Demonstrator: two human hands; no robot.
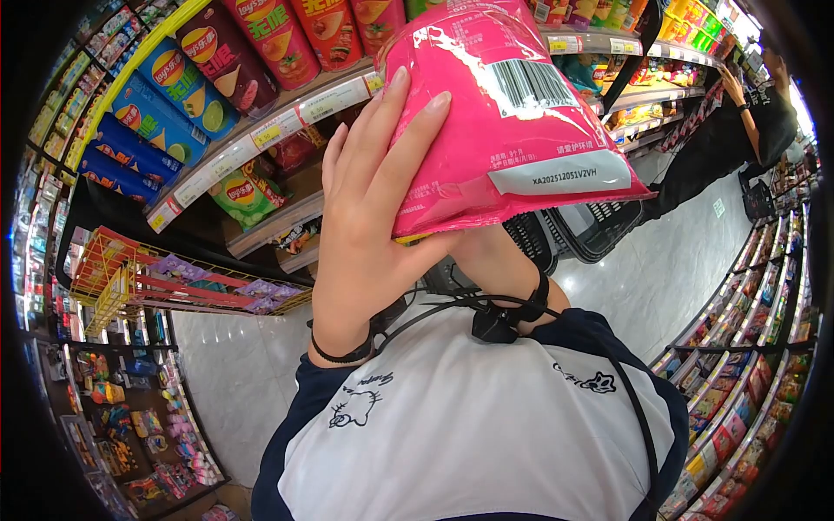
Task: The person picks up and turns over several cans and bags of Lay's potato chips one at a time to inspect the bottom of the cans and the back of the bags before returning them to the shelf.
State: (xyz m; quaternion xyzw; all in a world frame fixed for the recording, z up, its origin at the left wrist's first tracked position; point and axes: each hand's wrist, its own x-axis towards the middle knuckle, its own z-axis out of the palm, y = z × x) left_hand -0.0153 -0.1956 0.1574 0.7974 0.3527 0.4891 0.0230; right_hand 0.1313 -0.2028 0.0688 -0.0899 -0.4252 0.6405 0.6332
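A glossy pink chip bag [469, 139] is held up in front of my chest, its back with barcode and white date strip facing me. My left hand [369, 191] grips its left side, fingers spread over the pink film and thumb near the lower edge. Behind the bag's bottom edge goes my right hand [473, 247]; its fingers are hidden by the bag. Dark bands circle both wrists, and a black cable runs across my shirt. Just beyond the bag is a shelf with Lay's chip canisters [269, 39] in several colours.
Below the canisters, a green chip bag [246, 193] lies on a lower shelf. A yellow wire rack [174, 282] juts out at left. A black basket [599, 230] is behind the bag at right. Farther right stands a person in black [756, 122]. Stocked shelves [738, 373] line the right side.
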